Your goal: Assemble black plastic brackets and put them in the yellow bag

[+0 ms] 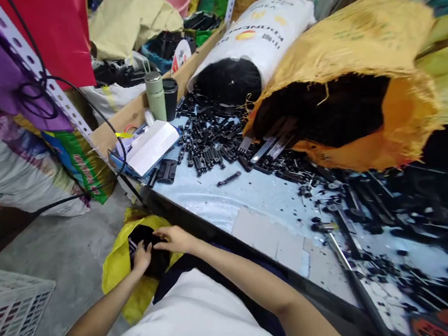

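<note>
Reaching into the mouth of a yellow bag (122,262) at the lower left of the frame, the left hand (141,258) and the right hand (174,239) are facing each other with fingers bent over the bag's dark inside. Whether either one is grasping a small dark piece or is empty, I cannot tell. The bag is standing on the grey floor (66,242), just beside the workbench (198,197). Near the middle of the frame, many black parts (211,142) are lying in a heap, and one black part (229,179) is lying apart in front of it. At the upper right, an orange sack (348,42) is lying open beside a white sack (270,26). Toward the lower right, a hammer (340,251) is resting among scattered pieces, and a green bottle (155,95) is standing upright left of the white sack.
</note>
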The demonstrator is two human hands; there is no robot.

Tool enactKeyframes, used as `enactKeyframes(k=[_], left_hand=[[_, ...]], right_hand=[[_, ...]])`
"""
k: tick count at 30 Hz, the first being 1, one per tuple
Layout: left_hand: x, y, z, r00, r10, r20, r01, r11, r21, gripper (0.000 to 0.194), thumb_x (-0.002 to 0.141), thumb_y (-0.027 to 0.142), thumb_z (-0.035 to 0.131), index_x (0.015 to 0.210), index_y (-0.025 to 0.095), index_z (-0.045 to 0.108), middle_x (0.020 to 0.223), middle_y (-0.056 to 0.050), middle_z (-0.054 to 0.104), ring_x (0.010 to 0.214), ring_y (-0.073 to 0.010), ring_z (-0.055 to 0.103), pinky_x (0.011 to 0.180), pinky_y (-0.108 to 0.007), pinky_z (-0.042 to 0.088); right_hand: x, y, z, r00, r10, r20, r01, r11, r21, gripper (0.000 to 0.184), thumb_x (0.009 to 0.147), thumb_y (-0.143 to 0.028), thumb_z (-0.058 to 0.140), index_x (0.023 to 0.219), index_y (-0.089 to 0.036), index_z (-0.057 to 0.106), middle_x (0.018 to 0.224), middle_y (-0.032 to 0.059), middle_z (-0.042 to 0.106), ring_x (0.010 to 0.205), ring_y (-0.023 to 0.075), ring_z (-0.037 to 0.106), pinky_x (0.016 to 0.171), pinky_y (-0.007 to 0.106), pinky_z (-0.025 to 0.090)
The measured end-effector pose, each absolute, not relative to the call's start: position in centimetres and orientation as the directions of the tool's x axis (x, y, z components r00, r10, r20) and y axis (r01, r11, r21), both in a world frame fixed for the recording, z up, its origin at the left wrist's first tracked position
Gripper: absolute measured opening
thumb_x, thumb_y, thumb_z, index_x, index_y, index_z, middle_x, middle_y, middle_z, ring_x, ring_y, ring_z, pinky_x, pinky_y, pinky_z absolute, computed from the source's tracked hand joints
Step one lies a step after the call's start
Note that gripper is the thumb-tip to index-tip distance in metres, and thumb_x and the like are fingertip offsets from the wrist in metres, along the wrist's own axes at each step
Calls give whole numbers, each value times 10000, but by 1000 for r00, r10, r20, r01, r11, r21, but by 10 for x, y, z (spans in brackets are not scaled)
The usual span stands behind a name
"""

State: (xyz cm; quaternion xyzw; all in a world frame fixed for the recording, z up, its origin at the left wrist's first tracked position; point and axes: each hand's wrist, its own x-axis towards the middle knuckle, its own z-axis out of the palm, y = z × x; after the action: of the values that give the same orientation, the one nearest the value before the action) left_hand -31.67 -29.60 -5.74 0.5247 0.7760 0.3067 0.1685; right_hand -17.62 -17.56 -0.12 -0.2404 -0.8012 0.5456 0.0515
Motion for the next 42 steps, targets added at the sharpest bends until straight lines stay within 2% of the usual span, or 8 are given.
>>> enactKeyframes(k=[7, 12, 15, 25, 31, 34, 38, 42], left_hand=[[-252, -142, 6, 4, 930, 369, 773, -237, 588, 266, 891, 313, 452, 1091, 156, 532, 1062, -117, 589, 1076, -228, 520, 956, -387, 414], [-167, -47, 29, 188, 958, 214, 821, -273, 502, 257, 839, 278, 549, 1043, 122, 555, 1054, -157, 565, 1054, -286, 500, 909, -409, 409], [-124, -19, 23, 98, 988, 121, 831, -148, 536, 328, 811, 229, 581, 1105, 97, 519, 1074, -194, 551, 1101, -327, 474, 918, -447, 375], [-123, -11, 13, -37, 999, -23, 599, 40, 800, 297, 874, 205, 488, 1160, 133, 451, 924, -105, 607, 894, -215, 590, 826, -335, 421], [-142, -53, 17, 160, 964, -211, 253, 166, 953, 360, 773, 385, 611, 1030, 171, 478, 673, 51, 513, 490, -83, 472, 516, -215, 393], [-137, -74, 19, 210, 959, -191, 227, 142, 964, 306, 834, 401, 506, 1020, 160, 533, 691, 31, 523, 495, -84, 484, 493, -211, 387], [-119, -95, 20, 173, 977, -125, 292, 70, 954, 350, 882, 332, 424, 1136, 136, 565, 781, -7, 555, 528, -85, 503, 577, -239, 439], [-106, -111, 26, 201, 979, -42, 335, -28, 942, 393, 916, 314, 383, 1223, 130, 547, 823, -22, 570, 550, -86, 521, 699, -268, 474]], right_hand=[[-42, -27, 39, -350, 934, 75, 611, 289, -737, 287, 843, -375, 510, 1011, -165, 608, 900, 70, 674, 759, 171, 622, 743, 297, 475], [-23, 67, 55, -57, 986, 160, 816, 138, -561, 513, 847, -330, 515, 1303, -124, 400, 1077, 167, 618, 958, 255, 590, 863, 380, 420], [-33, 109, 70, 118, 992, 37, 771, -68, -633, 717, 809, -346, 588, 1377, -64, 254, 1108, 245, 576, 1063, 311, 538, 914, 449, 372], [32, 64, 61, -57, 991, -123, 459, -83, -884, 543, 796, -400, 531, 1264, -132, 472, 837, 46, 624, 566, 89, 507, 543, 227, 435], [148, -69, 37, -408, 905, -120, 648, 195, -737, 414, 741, -310, 593, 1136, -189, 610, 1067, 79, 632, 759, 154, 576, 735, 318, 483], [168, -99, 26, -269, 963, -29, 844, 221, -489, 336, 845, -316, 453, 1083, -163, 634, 1173, 127, 581, 1060, 248, 531, 915, 397, 422], [141, -98, 15, 224, 974, -42, 939, -227, -259, 669, 843, -556, 440, 1302, -69, 453, 1036, 210, 602, 968, 323, 580, 818, 456, 450], [96, -93, 20, 112, 989, -99, 847, -147, -510, 598, 865, -557, 406, 1294, -149, 487, 1060, 166, 595, 938, 278, 598, 794, 411, 466]])
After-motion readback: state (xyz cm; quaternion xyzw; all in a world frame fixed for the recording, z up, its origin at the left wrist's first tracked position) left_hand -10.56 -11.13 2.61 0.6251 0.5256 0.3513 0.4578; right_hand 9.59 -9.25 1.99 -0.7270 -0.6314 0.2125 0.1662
